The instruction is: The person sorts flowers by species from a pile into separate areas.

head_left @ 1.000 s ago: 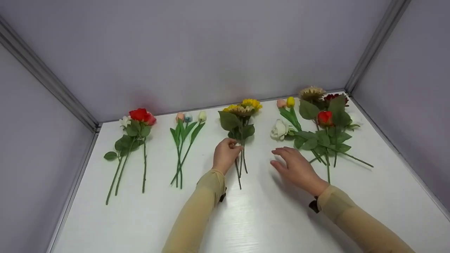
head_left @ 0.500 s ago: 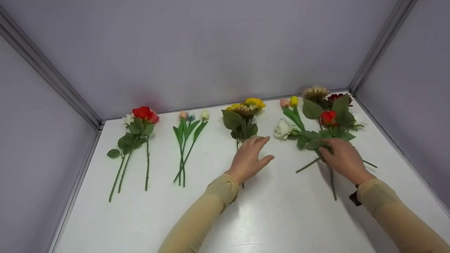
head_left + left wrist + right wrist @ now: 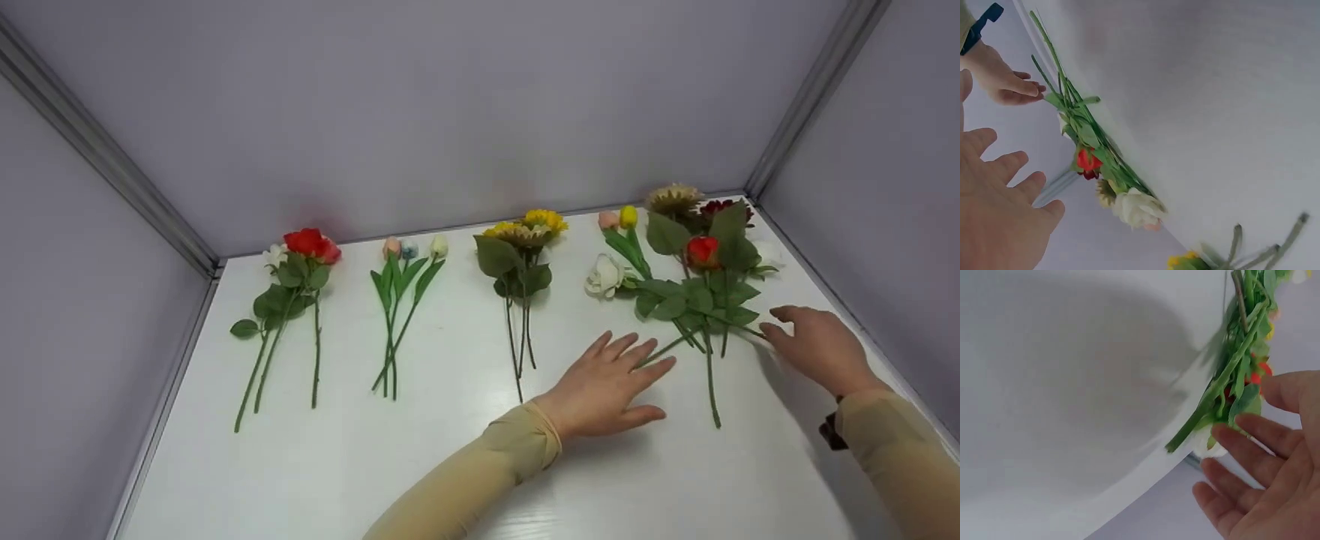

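My left hand (image 3: 604,391) hovers with spread fingers over the white table, near the stem ends of the flower pile at the right. In the left wrist view nothing lies in that hand (image 3: 1002,202). To the pile's right, my right hand (image 3: 819,349) has its thumb and fingers apart beside a green stem (image 3: 742,325). The right wrist view shows loosely bent fingers (image 3: 1241,464) with no stem between them. The pile holds a red rose (image 3: 703,253), a white rose (image 3: 604,276), a beige flower (image 3: 675,199), a dark red flower (image 3: 726,212) and leaves (image 3: 667,298).
Yellow and beige sunflowers (image 3: 544,220) lie in a bunch mid-table. Left of them are three tulips (image 3: 392,277) with crossed stems, then red and white flowers (image 3: 304,241). A pink and a yellow tulip (image 3: 628,217) lie behind the white rose. Grey panels (image 3: 480,112) enclose the table (image 3: 300,480).
My left hand has left the sunflower stems and moved right, fingers spreading. The right hand reached onto the pile, then shifted to its right side. One long stem in the pile now points nearer the front.
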`<state>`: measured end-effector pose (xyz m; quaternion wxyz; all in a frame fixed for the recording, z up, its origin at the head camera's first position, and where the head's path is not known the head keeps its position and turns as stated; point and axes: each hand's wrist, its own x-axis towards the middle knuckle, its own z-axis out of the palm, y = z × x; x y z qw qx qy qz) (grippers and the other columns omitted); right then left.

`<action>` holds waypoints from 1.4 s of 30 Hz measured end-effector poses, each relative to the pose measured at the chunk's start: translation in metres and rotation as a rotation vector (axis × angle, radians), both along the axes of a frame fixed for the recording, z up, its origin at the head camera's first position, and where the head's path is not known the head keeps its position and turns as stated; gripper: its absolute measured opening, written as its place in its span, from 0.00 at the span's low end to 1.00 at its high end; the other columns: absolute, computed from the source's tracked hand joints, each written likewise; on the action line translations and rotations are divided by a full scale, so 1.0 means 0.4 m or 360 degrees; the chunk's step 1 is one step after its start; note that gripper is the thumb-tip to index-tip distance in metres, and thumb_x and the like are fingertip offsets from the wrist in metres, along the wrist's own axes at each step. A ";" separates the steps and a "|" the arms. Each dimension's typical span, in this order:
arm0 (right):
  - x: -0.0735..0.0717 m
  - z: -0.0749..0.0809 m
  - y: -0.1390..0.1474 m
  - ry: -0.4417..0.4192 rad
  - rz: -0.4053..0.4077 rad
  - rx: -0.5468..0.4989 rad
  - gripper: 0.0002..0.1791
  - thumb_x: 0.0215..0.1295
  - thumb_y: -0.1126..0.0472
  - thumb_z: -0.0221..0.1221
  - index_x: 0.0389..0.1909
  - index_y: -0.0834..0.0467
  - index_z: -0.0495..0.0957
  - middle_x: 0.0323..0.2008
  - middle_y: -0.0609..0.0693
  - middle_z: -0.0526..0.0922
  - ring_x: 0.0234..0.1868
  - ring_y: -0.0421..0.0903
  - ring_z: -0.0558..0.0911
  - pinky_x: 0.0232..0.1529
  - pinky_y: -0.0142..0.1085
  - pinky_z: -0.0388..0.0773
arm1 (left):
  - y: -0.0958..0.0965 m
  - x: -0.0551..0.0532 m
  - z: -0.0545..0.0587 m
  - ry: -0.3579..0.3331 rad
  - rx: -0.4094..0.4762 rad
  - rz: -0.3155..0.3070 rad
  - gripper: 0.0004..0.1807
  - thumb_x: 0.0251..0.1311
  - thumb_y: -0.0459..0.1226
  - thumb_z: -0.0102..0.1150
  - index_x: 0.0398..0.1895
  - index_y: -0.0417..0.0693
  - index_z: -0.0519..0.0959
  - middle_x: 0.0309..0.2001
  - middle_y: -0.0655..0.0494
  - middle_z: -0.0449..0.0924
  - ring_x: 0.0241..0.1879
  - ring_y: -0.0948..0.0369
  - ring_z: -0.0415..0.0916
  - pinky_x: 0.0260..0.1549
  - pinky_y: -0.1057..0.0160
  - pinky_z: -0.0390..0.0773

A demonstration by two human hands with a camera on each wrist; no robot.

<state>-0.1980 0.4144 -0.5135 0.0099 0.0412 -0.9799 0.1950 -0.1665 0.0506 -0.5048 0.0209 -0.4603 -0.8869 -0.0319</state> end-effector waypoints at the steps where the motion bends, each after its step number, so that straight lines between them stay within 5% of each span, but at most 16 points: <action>1: 0.002 -0.001 0.007 -0.0017 0.0014 0.0013 0.30 0.78 0.48 0.53 0.60 0.72 0.76 0.56 0.75 0.78 0.53 0.76 0.76 0.48 0.68 0.73 | 0.008 0.008 -0.002 0.0011 -0.0026 -0.0024 0.40 0.73 0.68 0.33 0.83 0.68 0.49 0.82 0.58 0.48 0.80 0.56 0.43 0.77 0.50 0.43; 6: 0.011 -0.007 0.017 -0.0095 0.0074 0.0058 0.23 0.76 0.53 0.58 0.57 0.69 0.80 0.54 0.72 0.81 0.52 0.74 0.78 0.48 0.66 0.74 | 0.043 0.043 -0.012 0.0016 -0.0123 -0.0117 0.40 0.72 0.69 0.33 0.83 0.71 0.48 0.82 0.60 0.47 0.80 0.58 0.42 0.77 0.52 0.43; 11: 0.017 -0.015 0.011 -0.0024 0.0103 0.0054 0.15 0.70 0.61 0.62 0.51 0.66 0.84 0.48 0.67 0.85 0.49 0.71 0.81 0.47 0.63 0.77 | 0.059 0.061 -0.020 0.0033 -0.0186 -0.0147 0.39 0.72 0.70 0.32 0.83 0.73 0.48 0.81 0.62 0.48 0.79 0.60 0.43 0.77 0.54 0.43; 26: 0.019 -0.012 0.000 -0.0054 0.0136 -0.0018 0.09 0.69 0.63 0.63 0.44 0.64 0.86 0.43 0.62 0.86 0.44 0.64 0.83 0.43 0.57 0.78 | 0.033 0.046 -0.043 -0.0104 -0.0115 -0.0104 0.38 0.74 0.67 0.33 0.83 0.69 0.51 0.81 0.62 0.50 0.79 0.60 0.45 0.77 0.55 0.46; 35: 0.034 0.007 -0.029 -0.0013 0.0000 -0.0229 0.15 0.75 0.53 0.61 0.48 0.61 0.85 0.45 0.58 0.86 0.42 0.54 0.81 0.38 0.44 0.75 | -0.009 0.016 -0.045 -0.0197 0.0130 0.0024 0.34 0.78 0.62 0.37 0.81 0.63 0.58 0.78 0.61 0.58 0.77 0.60 0.53 0.76 0.57 0.50; 39: 0.041 0.016 -0.082 -0.0116 -0.0078 -0.0463 0.22 0.75 0.45 0.59 0.52 0.61 0.83 0.44 0.60 0.84 0.40 0.53 0.80 0.34 0.41 0.76 | -0.042 -0.006 -0.043 -0.0281 0.0387 0.0168 0.30 0.79 0.57 0.40 0.77 0.57 0.66 0.74 0.59 0.66 0.73 0.60 0.61 0.73 0.61 0.57; 42: 0.045 0.019 -0.147 -0.0230 -0.0108 -0.0693 0.26 0.74 0.43 0.60 0.55 0.62 0.81 0.45 0.61 0.84 0.40 0.53 0.82 0.35 0.41 0.81 | -0.079 -0.026 -0.035 -0.0461 0.0681 0.0354 0.26 0.79 0.53 0.45 0.73 0.55 0.72 0.70 0.60 0.72 0.70 0.61 0.66 0.70 0.63 0.63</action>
